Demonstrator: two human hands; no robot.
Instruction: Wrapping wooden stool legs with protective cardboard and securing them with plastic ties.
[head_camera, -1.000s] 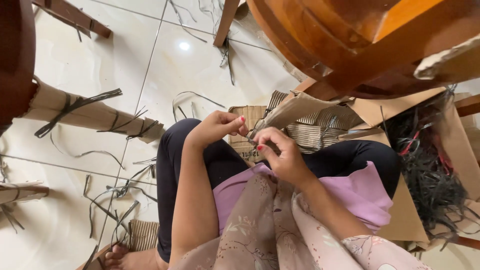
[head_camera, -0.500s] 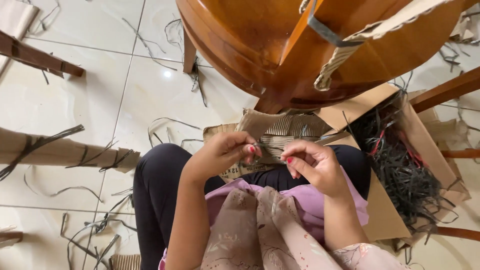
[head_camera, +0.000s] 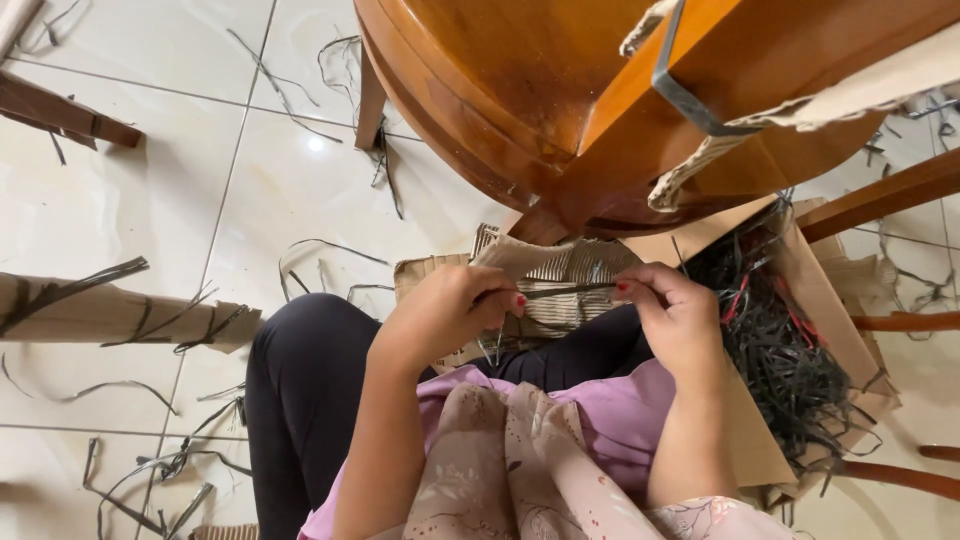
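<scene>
While I look down under a round wooden table, a cardboard box of dark strips sits by my right knee. My left hand and right hand each pinch an end of a thin dark strip over corrugated cardboard at my lap's front edge. Pulled unevenly, the strip could slip free or snap.

Wooden chair blocks ahead; strip-filled box right; floor open left.

Wooden chair cut off at top edge; strip ends hidden inside grips.
</scene>
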